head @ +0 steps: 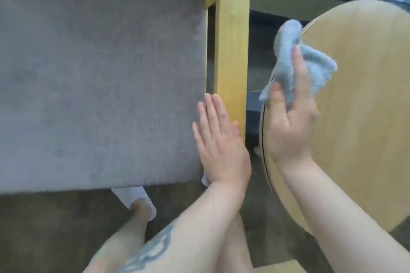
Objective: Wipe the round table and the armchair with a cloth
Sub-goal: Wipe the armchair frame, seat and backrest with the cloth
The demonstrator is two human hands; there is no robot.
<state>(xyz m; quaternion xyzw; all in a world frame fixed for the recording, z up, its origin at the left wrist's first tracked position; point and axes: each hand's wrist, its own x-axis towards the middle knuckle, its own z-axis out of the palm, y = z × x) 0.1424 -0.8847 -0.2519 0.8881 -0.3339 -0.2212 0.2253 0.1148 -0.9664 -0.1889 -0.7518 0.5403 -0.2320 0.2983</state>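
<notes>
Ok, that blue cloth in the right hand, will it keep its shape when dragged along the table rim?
Probably not. The cloth looks floppy: it bunches and droops from the right hand. It seems light and fluffy, so it should likely mold to the round table edge.

no readable text, no labels, no brands, no numbers, no signs on any surface in view

Both forearms are bare, with no sleeves, watch or rings showing. The left forearm (177, 235) carries a dark grey-blue tattoo (153, 252) of curling, rounded outlines running along it toward the elbow. The fingernails on the left hand (218, 141) and right hand (288, 121) are short and unpainted. The legs below are bare, and one foot wears a white sock (137, 199).
</notes>
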